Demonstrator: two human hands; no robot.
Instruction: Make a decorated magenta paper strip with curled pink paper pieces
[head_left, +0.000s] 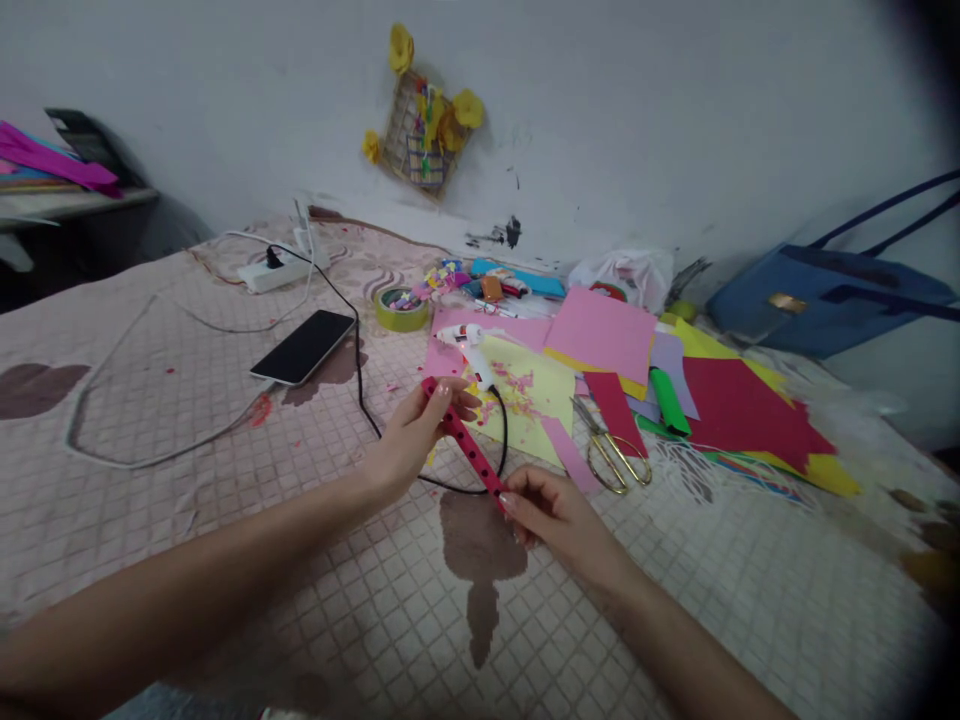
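Note:
A narrow red strip (474, 452) with a row of dark round spots slants between my two hands, above the patterned cloth. My left hand (418, 425) pinches its upper end between thumb and fingers. The lower end is gripped by my right hand (551, 510), with thumb and forefinger closed on it. Just beyond the strip lies a white glue gun (472, 352), a small red light glowing on its body, on pink and pale yellow paper (540, 430) strewn with pink scraps. Gold-handled scissors (611, 450) rest to the right of my right hand.
A black phone (304, 347) and white power strip (277, 268) lie at left, with cables looping over the cloth. Behind the glue gun is a roll of yellow tape (401, 310). Coloured paper sheets (739, 405), a green marker (669, 400) and a blue bag (825, 300) occupy the right.

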